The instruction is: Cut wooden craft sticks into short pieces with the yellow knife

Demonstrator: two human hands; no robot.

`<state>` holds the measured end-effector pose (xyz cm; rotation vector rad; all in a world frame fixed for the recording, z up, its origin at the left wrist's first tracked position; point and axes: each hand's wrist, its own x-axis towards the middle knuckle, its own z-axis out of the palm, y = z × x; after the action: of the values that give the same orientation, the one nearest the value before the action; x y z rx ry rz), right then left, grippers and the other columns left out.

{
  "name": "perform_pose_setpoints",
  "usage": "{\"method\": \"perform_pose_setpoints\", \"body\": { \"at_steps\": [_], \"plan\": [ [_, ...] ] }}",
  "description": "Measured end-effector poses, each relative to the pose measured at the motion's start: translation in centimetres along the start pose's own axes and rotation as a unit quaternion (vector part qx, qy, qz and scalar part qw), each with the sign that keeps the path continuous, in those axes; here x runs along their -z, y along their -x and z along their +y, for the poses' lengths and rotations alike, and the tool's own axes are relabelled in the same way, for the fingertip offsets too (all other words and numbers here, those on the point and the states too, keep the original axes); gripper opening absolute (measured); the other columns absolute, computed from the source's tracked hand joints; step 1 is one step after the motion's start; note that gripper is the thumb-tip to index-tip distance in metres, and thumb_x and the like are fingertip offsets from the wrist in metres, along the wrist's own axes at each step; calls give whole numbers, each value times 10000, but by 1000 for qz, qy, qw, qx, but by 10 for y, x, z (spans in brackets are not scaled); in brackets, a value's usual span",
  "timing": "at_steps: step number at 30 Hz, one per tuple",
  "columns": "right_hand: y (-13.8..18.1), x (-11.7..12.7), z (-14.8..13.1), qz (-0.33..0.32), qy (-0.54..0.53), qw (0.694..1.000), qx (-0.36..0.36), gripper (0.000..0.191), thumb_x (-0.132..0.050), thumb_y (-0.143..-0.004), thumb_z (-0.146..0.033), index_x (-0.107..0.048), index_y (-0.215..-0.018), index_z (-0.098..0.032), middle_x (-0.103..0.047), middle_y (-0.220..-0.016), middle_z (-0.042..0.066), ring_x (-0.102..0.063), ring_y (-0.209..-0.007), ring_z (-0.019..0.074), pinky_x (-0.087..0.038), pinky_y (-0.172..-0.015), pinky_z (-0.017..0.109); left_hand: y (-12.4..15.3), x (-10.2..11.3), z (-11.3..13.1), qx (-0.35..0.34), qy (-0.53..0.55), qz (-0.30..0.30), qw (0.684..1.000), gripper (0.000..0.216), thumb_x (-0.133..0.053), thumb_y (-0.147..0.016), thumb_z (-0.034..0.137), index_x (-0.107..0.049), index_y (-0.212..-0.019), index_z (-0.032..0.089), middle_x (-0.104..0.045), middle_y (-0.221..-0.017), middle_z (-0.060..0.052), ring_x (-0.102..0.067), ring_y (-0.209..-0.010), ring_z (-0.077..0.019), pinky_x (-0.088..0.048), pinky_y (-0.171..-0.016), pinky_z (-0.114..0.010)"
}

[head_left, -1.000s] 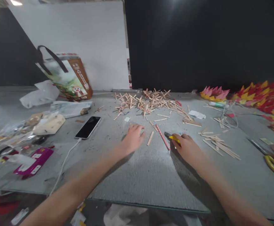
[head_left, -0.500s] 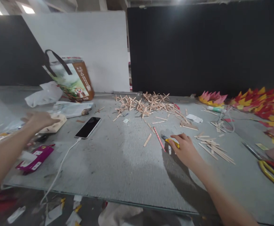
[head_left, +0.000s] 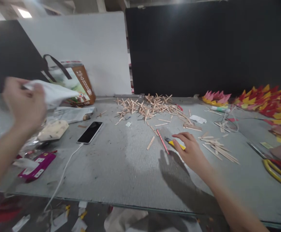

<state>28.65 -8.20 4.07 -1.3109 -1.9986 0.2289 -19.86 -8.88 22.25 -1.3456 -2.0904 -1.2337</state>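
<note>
The left hand [head_left: 25,103], blurred, pinches white plastic [head_left: 54,93] above the left side of the table [head_left: 121,167], in front of the bag [head_left: 83,82]. The right hand [head_left: 190,151] curls about the yellow cutter [head_left: 178,144] right of centre, its forefinger apart from the thumb; whether it grips the cutter I cannot tell. A pink rod [head_left: 162,141] lies just left of the cutter's tip, and a single stick [head_left: 150,143] lies left of that.

As for progress, the far-centre pile [head_left: 144,106] has many sticks lying crossed, and these look like finished pieces, though whether they are joined is too small to tell. The loose sticks [head_left: 219,149] on the right lie uncrossed and seem unworked. The white plastic is off the table, not set down.
</note>
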Motion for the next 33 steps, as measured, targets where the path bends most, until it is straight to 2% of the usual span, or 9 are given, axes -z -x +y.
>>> {"method": "perform_pose_setpoints", "body": {
  "at_steps": [3,7,11,13,19,22,25,29,33],
  "plan": [
    [10,16,-36,-67,-125,990,11,297,-552,-1033,-414,-689,-1239,-249,-653,-1246,114,-608,-1177,272,-478,-1031,433,75,-3,49,17,153,-158,975,399,-643,-972,421,-567,-1218,115,-608,-702,76,-452,-516,-61,-441,-574,-170],
    [40,22,-80,-192,-344,917,-58,729,-770,-898,-489,-459,-1532,-307,-584,-1455,98,-572,-1289,266,-466,-1090,434,186,3,113,76,359,-417,831,411,-660,-926,593,-572,-1045,209,-604,-598,57,-481,-452,-98,-312,-406,-160],
    [74,7,-96,-296,-556,750,-203,671,-824,-818,-569,-634,-1347,-201,-728,-1178,106,-695,-1026,252,-572,-839,355,236,7,132,178,412,-493,745,436,-685,-900,621,-587,-1015,213,-584,-585,49,-463,-452,-101,-310,-415,-172],
    [86,0,-97,-284,-563,728,-269,533,-800,-826,-607,-733,-1083,-144,-748,-947,90,-687,-800,201,-539,-687,287,246,7,128,217,437,-489,723,456,-685,-891,643,-606,-1011,209,-602,-613,33,-496,-484,-113,-358,-444,-184],
    [99,5,-96,-201,-520,777,-293,485,-765,-852,-618,-735,-945,-144,-677,-781,49,-572,-663,151,-452,-594,245,293,11,111,237,513,-555,610,683,-804,-817,580,-607,-1382,253,-752,-1087,-99,-703,-864,-242,-577,-791,-336],
    [101,18,-91,-199,-539,783,-238,420,-691,-922,-590,-730,-1119,-221,-695,-895,46,-601,-752,182,-469,-648,267,310,18,105,304,481,-520,637,548,-807,-807,573,-717,-1245,257,-769,-1015,-98,-705,-815,-255,-575,-748,-341],
    [99,34,-84,-228,-520,814,-120,398,-571,-993,-572,-778,-934,-238,-668,-808,39,-584,-725,187,-448,-688,296,305,24,104,262,476,-512,665,387,-835,-754,575,-806,-959,248,-764,-926,-91,-692,-773,-252,-563,-679,-305],
    [90,56,-88,-208,-440,873,-21,495,-400,-1049,-576,-777,-968,-265,-688,-855,61,-594,-762,219,-420,-711,336,286,28,114,308,548,-496,599,569,-527,-922,723,-744,-1257,318,-756,-888,-58,-703,-787,-255,-580,-690,-326],
    [81,65,-101,-164,-404,900,-22,360,-478,-1046,-533,-748,-1088,-298,-695,-920,54,-581,-747,205,-426,-683,323,277,27,125,260,496,-532,635,467,-823,-765,604,-809,-1003,203,-750,-783,-68,-694,-728,-238,-568,-637,-281]
  ]
}}
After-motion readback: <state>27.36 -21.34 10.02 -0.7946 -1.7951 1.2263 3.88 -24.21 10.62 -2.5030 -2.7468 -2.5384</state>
